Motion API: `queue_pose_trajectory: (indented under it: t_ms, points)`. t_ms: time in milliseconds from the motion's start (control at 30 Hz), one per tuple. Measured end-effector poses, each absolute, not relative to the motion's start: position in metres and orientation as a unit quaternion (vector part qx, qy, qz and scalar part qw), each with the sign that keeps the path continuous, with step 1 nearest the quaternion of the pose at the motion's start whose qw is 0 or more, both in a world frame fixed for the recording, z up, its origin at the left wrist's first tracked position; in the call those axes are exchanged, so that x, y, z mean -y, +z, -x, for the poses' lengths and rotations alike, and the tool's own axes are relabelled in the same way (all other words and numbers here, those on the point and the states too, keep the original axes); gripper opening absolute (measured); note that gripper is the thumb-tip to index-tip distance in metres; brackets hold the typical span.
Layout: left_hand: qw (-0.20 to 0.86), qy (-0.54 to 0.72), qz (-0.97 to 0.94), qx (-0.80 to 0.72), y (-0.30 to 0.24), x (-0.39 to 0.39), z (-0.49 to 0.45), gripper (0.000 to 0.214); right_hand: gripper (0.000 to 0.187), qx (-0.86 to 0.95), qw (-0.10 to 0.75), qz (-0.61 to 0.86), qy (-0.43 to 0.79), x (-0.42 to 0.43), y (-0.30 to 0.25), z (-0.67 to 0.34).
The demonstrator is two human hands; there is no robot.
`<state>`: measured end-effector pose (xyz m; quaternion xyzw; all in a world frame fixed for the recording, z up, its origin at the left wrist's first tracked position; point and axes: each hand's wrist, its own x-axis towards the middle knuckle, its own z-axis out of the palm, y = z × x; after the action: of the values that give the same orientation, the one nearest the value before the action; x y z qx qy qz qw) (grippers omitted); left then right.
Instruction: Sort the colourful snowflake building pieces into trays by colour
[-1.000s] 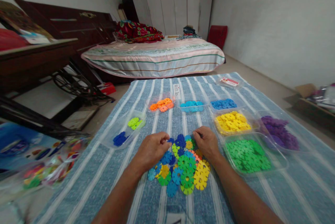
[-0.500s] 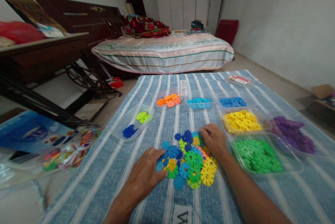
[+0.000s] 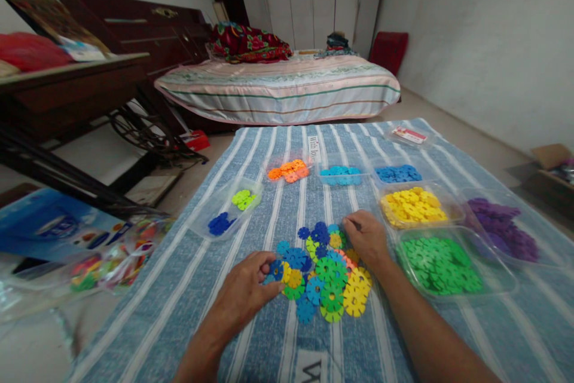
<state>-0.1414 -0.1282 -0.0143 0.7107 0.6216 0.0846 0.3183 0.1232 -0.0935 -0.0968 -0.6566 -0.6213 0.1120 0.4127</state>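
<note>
A flat cluster of joined snowflake discs [image 3: 325, 275], blue, green, yellow and orange, lies on the blue striped cloth [image 3: 188, 287]. My left hand [image 3: 244, 293] rests at the cluster's left edge, its fingertips pinched on a dark blue disc [image 3: 274, 269]. On the cluster's upper right edge sits my right hand [image 3: 368, 236], fingers curled and pressing on the discs there; whether it holds one is hidden.
Clear trays stand around: green discs [image 3: 437, 260], yellow [image 3: 412, 204], purple [image 3: 502, 227], blue [image 3: 397, 174], cyan [image 3: 341, 175], orange [image 3: 287, 170], and one with lime and dark blue [image 3: 228, 213]. A toy bag [image 3: 107, 257] lies left. A mattress [image 3: 278, 87] lies beyond.
My left hand drew back from the cluster's top to its lower left edge and pinched a dark blue disc. My right hand stayed in place. The view shifted slightly.
</note>
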Motion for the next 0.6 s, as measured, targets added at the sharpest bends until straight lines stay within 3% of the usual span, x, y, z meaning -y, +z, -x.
queue_pose_trajectory:
  t_ms: [333, 600]
  points:
    - [0.178, 0.012, -0.728, -0.662, -0.005, 0.127, 0.146, 0.046, 0.026, 0.619, 0.413, 0.658, 0.118, 0.093, -0.096, -0.123]
    - [0.184, -0.025, -0.773, -0.606, -0.006, 0.132, 0.129, 0.036, 0.025, 0.622, 0.412, 0.656, 0.114, 0.093, -0.097, -0.124]
